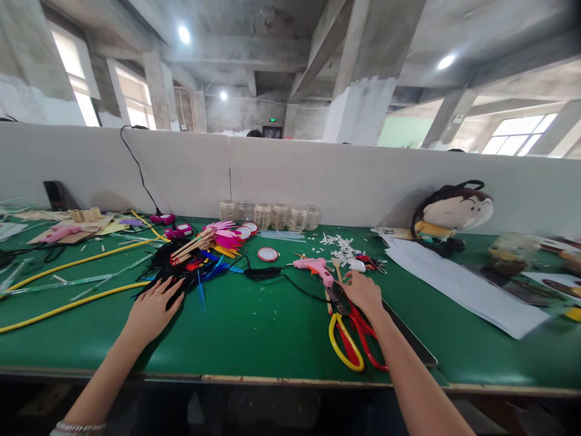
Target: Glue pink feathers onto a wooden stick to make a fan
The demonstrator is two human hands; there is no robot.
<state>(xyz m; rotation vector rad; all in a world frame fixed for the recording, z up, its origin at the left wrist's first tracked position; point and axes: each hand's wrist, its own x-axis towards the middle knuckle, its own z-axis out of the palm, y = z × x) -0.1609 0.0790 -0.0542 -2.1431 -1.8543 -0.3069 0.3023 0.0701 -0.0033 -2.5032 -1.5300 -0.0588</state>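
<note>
Green mat [254, 339] passable between left hand [154, 309], right hand [363, 293]; scissors [363, 339] obstruct right.

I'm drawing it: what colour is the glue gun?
The glue gun is pink, seen in the head view.

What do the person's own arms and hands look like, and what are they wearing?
The left arm and right arm are bare, with no sleeves in view. The left hand wears a thin ring on one finger, and a pale beaded bracelet circles the left wrist. The right hand shows no jewellery or markings.
</note>
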